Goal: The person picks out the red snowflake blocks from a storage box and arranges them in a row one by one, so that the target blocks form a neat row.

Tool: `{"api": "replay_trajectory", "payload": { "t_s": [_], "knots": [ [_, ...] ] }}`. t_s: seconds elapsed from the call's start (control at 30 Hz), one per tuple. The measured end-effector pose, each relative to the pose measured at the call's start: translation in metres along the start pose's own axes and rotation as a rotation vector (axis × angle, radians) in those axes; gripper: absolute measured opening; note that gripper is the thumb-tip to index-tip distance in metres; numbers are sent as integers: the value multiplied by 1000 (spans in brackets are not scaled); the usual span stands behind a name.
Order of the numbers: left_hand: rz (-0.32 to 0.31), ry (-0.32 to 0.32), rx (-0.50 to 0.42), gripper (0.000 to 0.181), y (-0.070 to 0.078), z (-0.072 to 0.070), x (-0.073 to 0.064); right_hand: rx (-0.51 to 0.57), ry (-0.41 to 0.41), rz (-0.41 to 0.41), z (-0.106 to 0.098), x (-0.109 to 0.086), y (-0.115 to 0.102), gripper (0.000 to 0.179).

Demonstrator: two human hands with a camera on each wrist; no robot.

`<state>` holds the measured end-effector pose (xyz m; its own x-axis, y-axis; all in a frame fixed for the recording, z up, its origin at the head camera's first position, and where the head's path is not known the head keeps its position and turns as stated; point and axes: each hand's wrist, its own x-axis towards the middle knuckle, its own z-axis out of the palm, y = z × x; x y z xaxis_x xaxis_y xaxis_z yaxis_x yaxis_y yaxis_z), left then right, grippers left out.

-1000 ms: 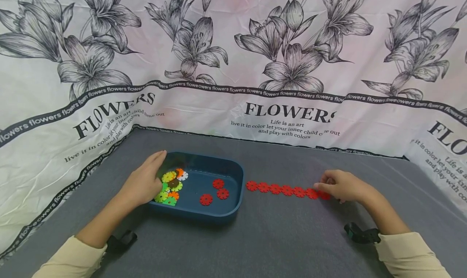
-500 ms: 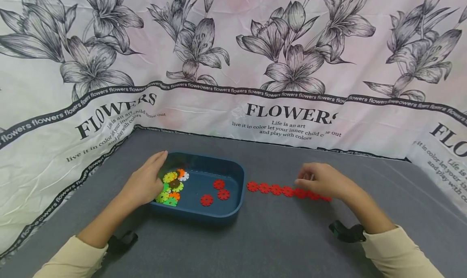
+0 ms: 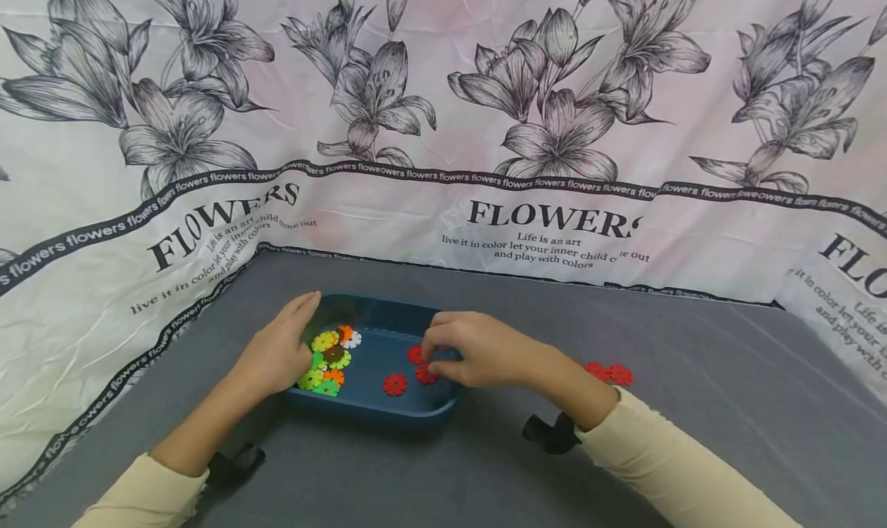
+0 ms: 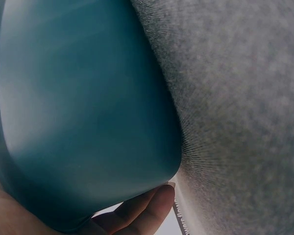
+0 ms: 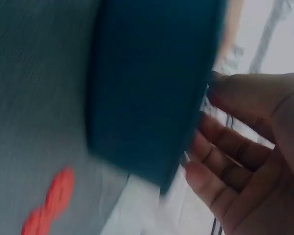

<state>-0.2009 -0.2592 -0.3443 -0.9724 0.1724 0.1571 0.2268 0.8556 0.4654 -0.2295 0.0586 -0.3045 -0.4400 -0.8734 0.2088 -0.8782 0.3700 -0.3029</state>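
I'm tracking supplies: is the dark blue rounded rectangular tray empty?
Not empty but partly filled: the tray holds flat red notched discs and multicoloured notched discs, with space between.

Hands apart: left hand angled forward, right hand turned leftward, fingers bent, thumb separate.

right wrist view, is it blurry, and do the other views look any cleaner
Right wrist: dim and blurred, red notched plastic discs smeared; left wrist: pale sheen on the dark blue rectangular tray; head: clearer, lettering on the white floral cloth readable.
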Motion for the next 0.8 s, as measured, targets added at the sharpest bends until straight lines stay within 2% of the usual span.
{"api": "replay_trajectory", "payload": {
  "t_s": [0.03, 0.1, 0.17, 0.27, 0.37, 0.43, 0.5, 0.67, 0.8],
  "knots": [
    [3, 3, 2, 79, 0, 0, 0, -10, -19, -10, 5, 7, -4, 10],
    [7, 7, 7, 79, -1, 1, 0, -28, -62, 33, 14, 20, -13, 20],
    [9, 9, 11, 79, -1, 2, 1, -79, -121, 131, 23, 32, -19, 40],
    [6, 9, 18, 79, -3, 3, 1, -188, -235, 328, 36, 47, -26, 70],
    [2, 6, 18, 80, -2, 2, 1, -305, -329, 451, 47, 55, -29, 83],
    [6, 6, 13, 80, -2, 2, 1, -322, -337, 475, 51, 57, -27, 81],
    [6, 4, 9, 81, -1, 2, 2, -301, -313, 458, 51, 57, -24, 74],
    [-1, 0, 10, 82, -1, 1, 2, -191, -236, 378, 49, 58, -14, 40],
    [-11, -14, 9, 82, -1, 1, 1, -137, -225, 353, 49, 61, -6, 21]
  ]
}}
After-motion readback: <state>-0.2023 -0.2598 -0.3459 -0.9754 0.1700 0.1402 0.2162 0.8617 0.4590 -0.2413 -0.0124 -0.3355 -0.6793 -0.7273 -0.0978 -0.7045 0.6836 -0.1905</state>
